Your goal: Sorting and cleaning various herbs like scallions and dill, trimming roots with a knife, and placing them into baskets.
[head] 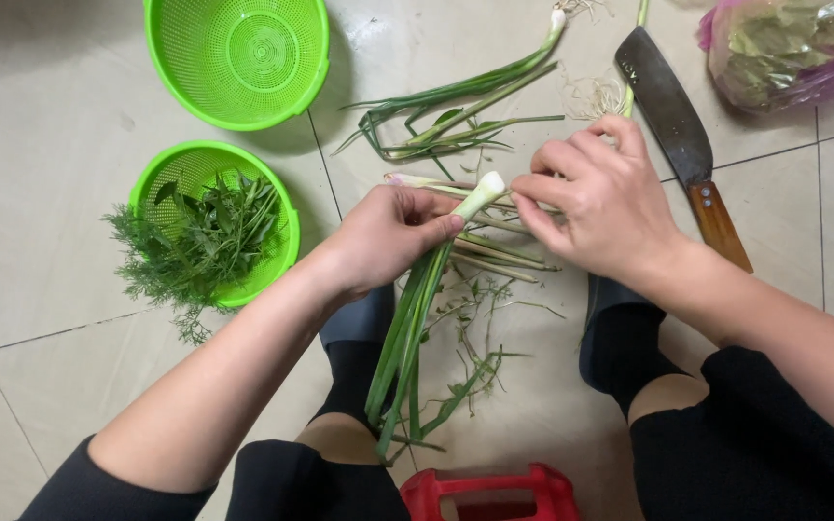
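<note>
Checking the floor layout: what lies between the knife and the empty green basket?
In the head view, a loose bunch of green onions lies on the tiled floor between the empty green basket and the knife.

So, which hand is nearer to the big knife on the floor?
Right. The right hand lies just left of the knife, almost touching its blade. The left hand is farther left, holding the green onion.

The baskets (240, 58) are glossy green plastic; the knife (663, 96) has a dull metal blade and wood handle; the floor (41, 145) is smooth tile.
</note>
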